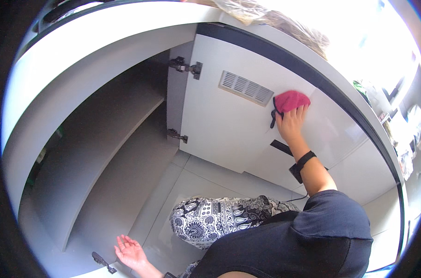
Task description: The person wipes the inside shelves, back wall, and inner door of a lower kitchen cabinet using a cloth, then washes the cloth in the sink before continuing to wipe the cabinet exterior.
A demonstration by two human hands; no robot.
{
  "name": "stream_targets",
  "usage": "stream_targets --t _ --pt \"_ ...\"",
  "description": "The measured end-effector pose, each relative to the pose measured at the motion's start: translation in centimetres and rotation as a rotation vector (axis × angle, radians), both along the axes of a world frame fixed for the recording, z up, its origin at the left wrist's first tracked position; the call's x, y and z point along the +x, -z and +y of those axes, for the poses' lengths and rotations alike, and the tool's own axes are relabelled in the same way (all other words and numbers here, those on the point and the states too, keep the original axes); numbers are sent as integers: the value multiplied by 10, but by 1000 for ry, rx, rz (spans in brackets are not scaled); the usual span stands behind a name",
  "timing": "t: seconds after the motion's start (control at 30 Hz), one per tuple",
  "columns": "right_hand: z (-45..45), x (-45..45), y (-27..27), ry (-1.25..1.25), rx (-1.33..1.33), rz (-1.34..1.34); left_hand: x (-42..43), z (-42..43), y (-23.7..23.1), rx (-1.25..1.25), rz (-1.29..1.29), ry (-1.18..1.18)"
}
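My right hand (294,121) holds a red cleaning cloth (291,99) with dark edging and a dark loop against the white cabinet door (214,118). Its fingers lie flat over the lower part of the cloth. Just left of the cloth is a slotted vent grille (247,87) set in the door. My left hand (130,249) is empty, palm up with the fingers apart, near a metal hinge (104,262) at the lower left. Between my hands, the open cabinet shows a grey shelf (116,146) inside.
Two hinges, an upper one (186,67) and a lower one (177,136), join the door to the cabinet side. The countertop edge (127,17) curves overhead, with clear plastic bags (294,29) on it. My patterned trousers (214,220) are above the tiled floor (162,205).
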State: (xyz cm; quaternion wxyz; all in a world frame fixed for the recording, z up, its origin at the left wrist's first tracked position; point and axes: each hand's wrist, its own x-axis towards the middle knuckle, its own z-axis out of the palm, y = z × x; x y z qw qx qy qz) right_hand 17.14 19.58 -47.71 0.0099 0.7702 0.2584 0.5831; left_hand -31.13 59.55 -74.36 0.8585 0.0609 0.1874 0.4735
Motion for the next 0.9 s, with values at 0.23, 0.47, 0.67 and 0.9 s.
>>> stream_targets --t 0.23,0.47,0.67,0.9 --pt "6 4 27 40 -21 38 -7 -11 -17 -61 85 -84" --pt "7 -11 70 -11 -454 264 -3 -12 -21 -40 55 -68" --pt "80 -10 66 -121 -428 279 -6 -15 -35 -62 71 -95" --pt "173 9 44 -273 -483 230 -18 -19 -41 -46 112 -141"
